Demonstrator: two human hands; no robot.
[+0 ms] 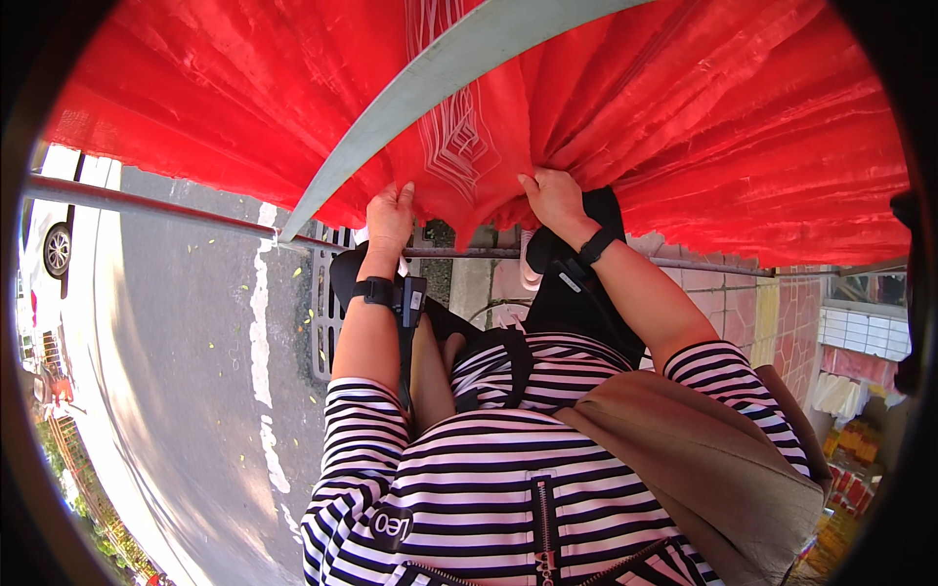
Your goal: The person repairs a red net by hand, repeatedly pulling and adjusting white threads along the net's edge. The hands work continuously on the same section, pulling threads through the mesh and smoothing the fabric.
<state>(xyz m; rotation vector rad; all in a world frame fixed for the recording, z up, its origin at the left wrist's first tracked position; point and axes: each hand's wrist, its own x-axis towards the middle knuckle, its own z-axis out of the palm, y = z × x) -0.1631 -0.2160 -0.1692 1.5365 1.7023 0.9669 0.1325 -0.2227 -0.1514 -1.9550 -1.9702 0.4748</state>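
A wide sheet of thin red fabric (244, 107), gathered in many folds, spreads across the upper part of the view. Its lower edge is pinched by my left hand (390, 217), fingers closed on the cloth. To the right, my right hand (557, 202) grips the same edge with the thumb on top. Between the hands the cloth hangs loose, with pale thread-like lines (454, 146) running over it. A curved grey flat strip (420, 88) crosses in front of the fabric, its lower end by a thin metal rod (147, 205).
The rod runs sideways just below the hands. On the left lie a grey road (205, 313) with a white painted line (259, 332) and a parked white car (54, 234). Reddish paving (703, 293) and shelves of goods (850, 469) are at the right. A brown bag (703, 459) hangs against me.
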